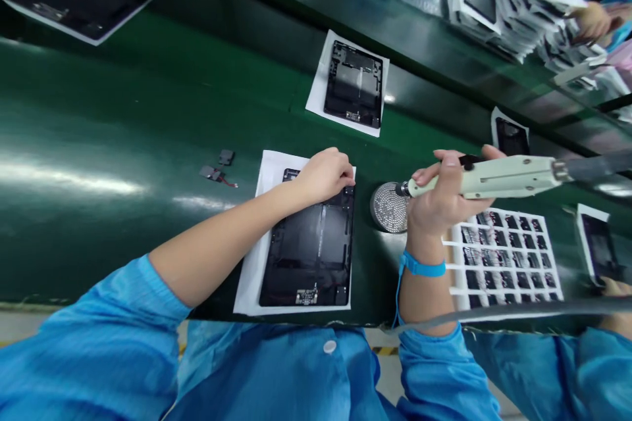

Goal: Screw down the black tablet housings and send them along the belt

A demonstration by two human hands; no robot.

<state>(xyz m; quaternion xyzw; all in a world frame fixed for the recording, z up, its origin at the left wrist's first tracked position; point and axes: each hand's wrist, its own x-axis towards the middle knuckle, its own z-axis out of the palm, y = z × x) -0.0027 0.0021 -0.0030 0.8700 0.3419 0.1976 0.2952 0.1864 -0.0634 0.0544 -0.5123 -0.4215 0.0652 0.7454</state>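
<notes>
A black tablet back shell [311,247] lies on a white sheet [249,270] on the green belt in front of me. My left hand [323,174] rests on the shell's far edge, fingers curled down against it. My right hand [442,194] is wrapped round a cream electric screwdriver [494,177], held level, its tip pointing left over a round dish of small screws [388,210]. A blue strap [422,268] circles my right wrist.
A white tray of small black parts [503,256] lies right of the dish. Another shell on paper [354,82] sits farther along the belt, two small loose parts [217,168] to the left. A co-worker's hand [592,20] is by stacked parts at the top right.
</notes>
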